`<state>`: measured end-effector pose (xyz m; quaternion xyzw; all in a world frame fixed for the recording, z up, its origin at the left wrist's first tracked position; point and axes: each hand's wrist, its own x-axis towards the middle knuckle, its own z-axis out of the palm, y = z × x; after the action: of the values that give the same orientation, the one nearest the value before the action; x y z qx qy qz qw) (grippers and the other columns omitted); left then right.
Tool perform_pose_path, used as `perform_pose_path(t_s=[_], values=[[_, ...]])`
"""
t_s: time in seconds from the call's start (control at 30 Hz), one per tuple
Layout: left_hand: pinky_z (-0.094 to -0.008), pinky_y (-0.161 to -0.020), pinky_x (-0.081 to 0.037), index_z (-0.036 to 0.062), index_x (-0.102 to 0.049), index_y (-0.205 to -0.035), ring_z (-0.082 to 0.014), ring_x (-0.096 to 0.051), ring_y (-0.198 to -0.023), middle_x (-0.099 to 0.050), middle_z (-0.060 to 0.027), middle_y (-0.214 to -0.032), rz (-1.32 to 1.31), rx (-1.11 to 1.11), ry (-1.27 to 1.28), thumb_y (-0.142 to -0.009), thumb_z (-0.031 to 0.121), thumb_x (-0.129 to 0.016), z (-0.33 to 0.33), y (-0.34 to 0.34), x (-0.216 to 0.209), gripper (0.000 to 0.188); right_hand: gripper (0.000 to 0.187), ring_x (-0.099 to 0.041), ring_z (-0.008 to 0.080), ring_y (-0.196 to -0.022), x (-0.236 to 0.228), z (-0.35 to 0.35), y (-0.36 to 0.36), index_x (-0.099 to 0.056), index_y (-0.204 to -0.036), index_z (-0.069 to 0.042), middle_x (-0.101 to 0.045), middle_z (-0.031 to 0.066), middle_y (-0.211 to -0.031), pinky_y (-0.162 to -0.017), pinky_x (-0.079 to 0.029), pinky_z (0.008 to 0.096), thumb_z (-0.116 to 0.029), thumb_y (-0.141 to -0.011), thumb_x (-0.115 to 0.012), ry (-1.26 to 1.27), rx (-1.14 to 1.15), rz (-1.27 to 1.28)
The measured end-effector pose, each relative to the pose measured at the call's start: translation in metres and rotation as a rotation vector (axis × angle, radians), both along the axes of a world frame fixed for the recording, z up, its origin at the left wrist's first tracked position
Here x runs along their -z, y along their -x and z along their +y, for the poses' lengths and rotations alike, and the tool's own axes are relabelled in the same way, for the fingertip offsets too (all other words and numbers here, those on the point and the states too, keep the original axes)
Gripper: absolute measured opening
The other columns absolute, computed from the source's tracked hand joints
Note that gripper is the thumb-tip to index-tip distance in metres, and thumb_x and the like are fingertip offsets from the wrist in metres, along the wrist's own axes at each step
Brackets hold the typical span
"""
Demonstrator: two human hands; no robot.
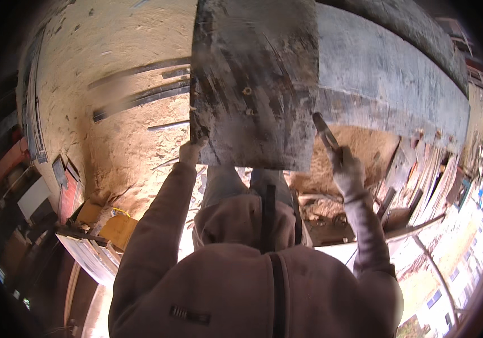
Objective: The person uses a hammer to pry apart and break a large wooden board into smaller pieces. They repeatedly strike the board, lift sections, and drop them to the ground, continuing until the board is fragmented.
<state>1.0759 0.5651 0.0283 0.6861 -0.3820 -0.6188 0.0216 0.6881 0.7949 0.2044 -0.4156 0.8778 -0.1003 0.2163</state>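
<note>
A large dark board (241,90), scuffed and streaked with pale residue, stands out in front of me, its near edge by my thighs. My left hand (192,151) is closed on the board's lower left corner. Beyond the lower right edge, my right hand (347,169) grips a short, narrow hand tool (326,133) with a dark rounded tip. Its exact kind is hard to make out. The tip points up and left, close to the board's right edge; whether they touch I cannot tell.
To the right lies a wide grey panel (388,67). Dark strips (140,101) lie on sandy ground (117,39) at the left. Several planks and boards (430,174) lean at the right. A yellowish-brown piece (119,230) and stacked pale sheets (86,253) are at the lower left.
</note>
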Motion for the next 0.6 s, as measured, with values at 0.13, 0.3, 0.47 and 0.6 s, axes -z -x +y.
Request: perform_pose_path(t_s=[0.13,0.3,0.47,0.6], values=[[-0.0336,-0.085,-0.049,-0.0018,-0.074,-0.116,-0.0167,-0.063,-0.089,-0.074,-0.0067,-0.101,-0.003,-0.071,-0.102,-0.086,0.030,-0.085,-0.019,0.017,-0.003,0.045,0.024,-0.067,0.0364,-0.061,-0.006,-0.014,0.000,-0.061,-0.096,-0.010,-0.062,0.0170,-0.067,-0.052,-0.050,0.0439,-0.032,-0.102,-0.065,0.336,-0.052,-0.068],[-0.0357,-0.084,-0.051,-0.0033,-0.073,-0.117,-0.0193,-0.065,-0.091,-0.074,-0.0081,-0.102,-0.111,0.108,0.022,-0.086,0.032,-0.084,-0.006,0.003,0.006,0.048,0.040,-0.066,0.0431,-0.064,-0.001,-0.013,0.026,-0.061,-0.100,-0.009,-0.067,0.0209,-0.073,-0.056,-0.050,0.0532,-0.047,-0.106,-0.053,-0.258,0.085,-0.034],[-0.0336,-0.077,-0.051,-0.0023,-0.074,-0.113,-0.0164,-0.065,-0.084,-0.074,-0.0049,-0.097,0.096,-0.123,-0.087,-0.087,0.026,-0.085,-0.006,0.002,0.012,0.041,0.028,-0.065,0.0381,-0.059,-0.029,-0.026,-0.007,-0.055,-0.097,-0.010,-0.060,0.0154,-0.065,-0.050,-0.049,0.0452,-0.035,-0.102,-0.065,0.233,-0.006,-0.184],[-0.0323,-0.070,-0.050,-0.0011,-0.075,-0.110,-0.0150,-0.061,-0.074,-0.073,-0.0030,-0.093,-0.089,0.010,-0.068,-0.087,0.027,-0.085,-0.018,0.019,-0.010,0.038,0.031,-0.066,0.0372,-0.060,-0.030,-0.083,-0.002,-0.053,-0.097,-0.010,-0.063,0.0145,-0.066,-0.051,-0.051,0.0463,-0.038,-0.103,-0.062,-0.529,0.073,-0.170]])
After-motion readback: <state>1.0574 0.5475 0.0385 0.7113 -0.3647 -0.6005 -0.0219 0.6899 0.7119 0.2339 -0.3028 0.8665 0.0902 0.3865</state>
